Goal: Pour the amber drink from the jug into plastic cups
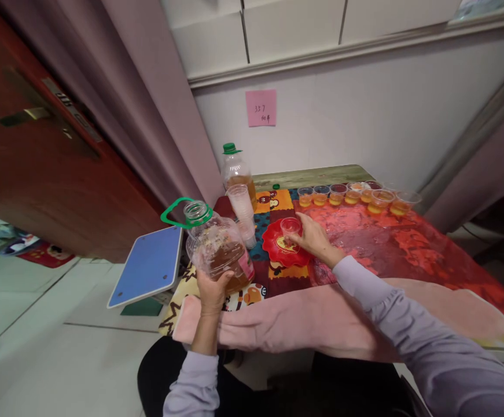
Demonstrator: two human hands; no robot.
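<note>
My left hand (pixel 212 289) grips the lower side of a large clear plastic jug (pixel 217 246), partly filled with amber liquid. The jug has no cap and leans slightly, its green handle ring pointing left. With thumb and fingers around its rim, my right hand (pixel 315 236) holds a clear plastic cup (pixel 290 226) on a red scalloped plate (pixel 273 252). No amber liquid shows in this cup. Between jug and plate, a tilted stack of clear cups (pixel 241 202) stands beside the jug.
A second jug (pixel 238 174), with a green cap, stands behind the stack. A loose green cap (pixel 276 186) lies near the wall. Several cups of amber liquid (pixel 351 197) line the table's far right. A pink towel (pixel 295 318) covers the front edge; a blue board (pixel 147 263) is at left.
</note>
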